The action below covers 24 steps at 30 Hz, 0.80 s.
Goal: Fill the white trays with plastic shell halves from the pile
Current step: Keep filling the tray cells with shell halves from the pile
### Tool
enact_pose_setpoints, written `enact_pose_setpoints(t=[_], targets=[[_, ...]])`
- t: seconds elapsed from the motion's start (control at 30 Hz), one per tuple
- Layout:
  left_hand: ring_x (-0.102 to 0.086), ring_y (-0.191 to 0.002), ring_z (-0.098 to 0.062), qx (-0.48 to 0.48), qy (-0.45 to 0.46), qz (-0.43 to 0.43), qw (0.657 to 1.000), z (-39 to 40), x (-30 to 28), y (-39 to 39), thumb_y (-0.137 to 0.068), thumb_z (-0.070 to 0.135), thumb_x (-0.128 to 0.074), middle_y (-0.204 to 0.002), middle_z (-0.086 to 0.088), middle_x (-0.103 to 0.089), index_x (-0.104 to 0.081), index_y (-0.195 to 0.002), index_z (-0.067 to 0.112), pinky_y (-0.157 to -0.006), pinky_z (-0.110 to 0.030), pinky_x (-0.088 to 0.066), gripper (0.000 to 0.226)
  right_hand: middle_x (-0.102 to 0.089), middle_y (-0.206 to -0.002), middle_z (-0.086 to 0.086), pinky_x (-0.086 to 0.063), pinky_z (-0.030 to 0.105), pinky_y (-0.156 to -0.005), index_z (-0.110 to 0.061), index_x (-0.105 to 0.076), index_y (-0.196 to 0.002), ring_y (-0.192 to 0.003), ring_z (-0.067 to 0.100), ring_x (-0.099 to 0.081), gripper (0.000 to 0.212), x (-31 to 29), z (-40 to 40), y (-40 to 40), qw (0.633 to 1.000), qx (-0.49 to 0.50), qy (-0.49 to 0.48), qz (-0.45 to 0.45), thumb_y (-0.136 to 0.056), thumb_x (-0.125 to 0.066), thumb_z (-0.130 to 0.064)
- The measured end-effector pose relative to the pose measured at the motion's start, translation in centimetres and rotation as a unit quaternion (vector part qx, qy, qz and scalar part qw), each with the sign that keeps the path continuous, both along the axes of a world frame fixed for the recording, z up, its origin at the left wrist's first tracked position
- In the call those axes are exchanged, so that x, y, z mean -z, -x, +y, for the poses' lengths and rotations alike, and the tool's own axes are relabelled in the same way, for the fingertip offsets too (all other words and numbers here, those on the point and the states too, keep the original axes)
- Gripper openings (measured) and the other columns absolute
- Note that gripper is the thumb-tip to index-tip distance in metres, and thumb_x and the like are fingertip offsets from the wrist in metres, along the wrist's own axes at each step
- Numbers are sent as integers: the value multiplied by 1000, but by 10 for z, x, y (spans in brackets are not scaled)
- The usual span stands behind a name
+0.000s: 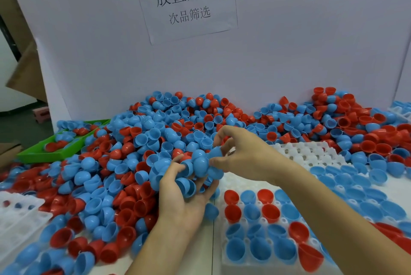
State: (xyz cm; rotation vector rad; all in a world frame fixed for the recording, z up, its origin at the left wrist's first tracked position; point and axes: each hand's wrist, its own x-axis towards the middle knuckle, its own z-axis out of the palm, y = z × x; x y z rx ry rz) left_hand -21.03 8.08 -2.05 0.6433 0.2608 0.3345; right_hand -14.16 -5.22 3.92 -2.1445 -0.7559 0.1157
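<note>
Head view: left hand [184, 194] cups several blue shell halves [189, 185] while right hand [242, 156] pinches one blue shell half [215, 153] above the pile [155, 132].

Near white tray [224, 261] cut off by bottom edge, right part hidden under right forearm. Left tray [20, 225] cut by left edge. Left hand [184, 194] palm hidden by blue shell halves [189, 185]; count unclear. Green bin [44, 152] partly buried.

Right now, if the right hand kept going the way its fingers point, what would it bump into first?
The blue shells cupped in the left hand; the right hand already pinches one. Beyond lies the pile, though depth is unclear.
</note>
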Motion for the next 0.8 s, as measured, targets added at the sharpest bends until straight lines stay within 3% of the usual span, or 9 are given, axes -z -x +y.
enact_pose_setpoints(t=[0.2, 0.37, 0.43, 0.53, 0.6, 0.67, 0.73, 0.8], targets=[[-74, -69, -28, 8, 13, 31, 999, -2, -2, 0, -91, 20, -60, -87, -15, -76, -73, -79, 19, -73, -44, -59, 17, -61, -93, -12, -60, 29, -75, -34, -57, -84, -73, 7, -65, 29, 1, 3, 5, 996, -77, 29, -45, -78, -83, -25], [-70, -62, -22, 2, 27, 39, 999, -2, -4, 0, -89, 13, -57, -81, -11, -73, -64, -95, 15, -56, -31, -57, 10, -64, -97, -15, -55, 21, -73, -33, -69, -91, -76, -5, -63, 17, 5, 6, 3, 990, -97, 66, -83, -79, -82, -33], [-69, -59, -21, 0, 30, 39, 999, -2, -6, 1, -91, 13, -55, -79, -11, -71, -64, -90, 10, -51, -30, -57, 10, -67, -99, -14, -53, 17, -71, -30, -73, -96, -80, -11, -61, 20, 6, 6, 3, 989, -101, 71, -85, -79, -81, -36], [-72, -56, -22, 3, 29, 37, 999, -1, -6, 1, -95, 16, -52, -73, -13, -74, -74, -72, 6, -47, -29, -57, 33, -68, -96, -21, -50, 11, -67, -26, -75, -100, -79, -8, -64, 23, 3, 3, 4, 987, -115, 85, -78, -82, -77, -41], [-72, -56, -21, 5, 12, 26, 1000, -1, -6, 1, -96, 19, -51, -71, -12, -74, -77, -56, 9, -46, -29, -56, 48, -70, -89, -19, -46, 7, -59, -21, -77, -98, -68, -11, -63, 20, -2, -1, 5, 984, -144, 89, -62, -92, -67, -38], [-73, -58, -21, 8, 1, 12, 1000, 0, -5, 1, -96, 20, -50, -71, -11, -74, -76, -52, 12, -48, -28, -56, 52, -75, -88, -7, -41, 3, -50, -12, -77, -97, -51, -11, -57, 28, -5, -4, 7, 983, -154, 84, -45, -100, -56, -31], [-74, -62, -22, 16, -5, 0, 1000, 1, -5, 1, -97, 21, -50, -75, -11, -75, -77, -54, 14, -50, -29, -58, 51, -77, -88, 0, -41, 5, -47, -6, -76, -97, -46, -7, -56, 33, -7, -7, 7, 984, -147, 90, -38, -103, -51, -27], [-74, -64, -22, 23, -9, -5, 1000, 0, -5, 2, -97, 21, -50, -77, -11, -76, -77, -56, 15, -52, -31, -58, 50, -78, -87, -3, -54, 19, -56, -9, -76, -96, -57, 3, -66, 35, -7, -7, 6, 984, -148, 97, -29, -103, -49, -29]])
